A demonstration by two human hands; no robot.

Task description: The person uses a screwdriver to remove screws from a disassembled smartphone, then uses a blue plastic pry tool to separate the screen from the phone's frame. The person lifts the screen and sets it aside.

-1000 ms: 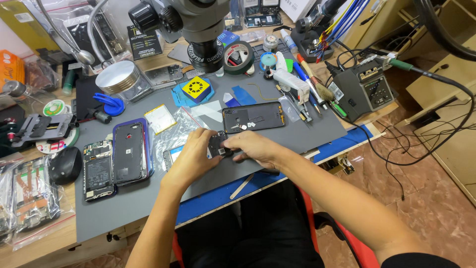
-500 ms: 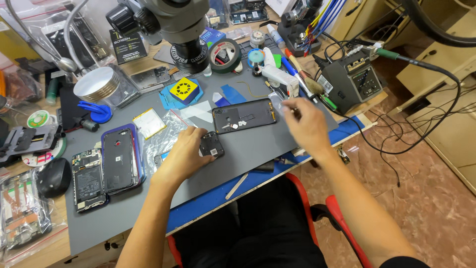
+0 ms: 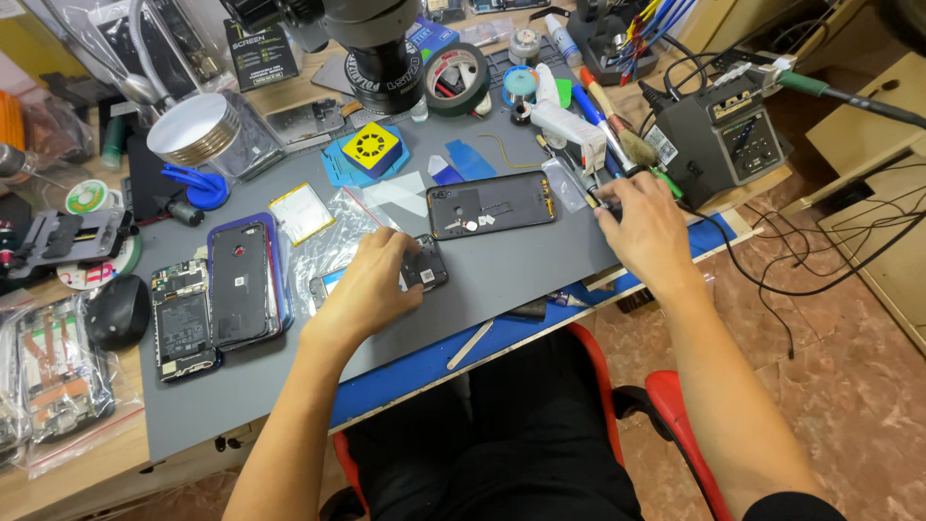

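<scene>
Right hand (image 3: 644, 228) hides what its fingers (image 3: 610, 205) grip

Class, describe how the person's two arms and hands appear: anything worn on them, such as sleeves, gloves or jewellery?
Both arms are bare to the frame edge, with no sleeves showing. The left hand and right hand wear no gloves; no rings, watch or bands are visible.

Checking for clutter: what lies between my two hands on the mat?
In the head view, only the opened phone shell and bare grey mat lie between left hand and right hand.

- My left hand (image 3: 371, 285) lies palm-down, fingers curled, forearm stretched forward.
- My right hand (image 3: 648, 230) reaches far right, fingers pinched together.
</scene>
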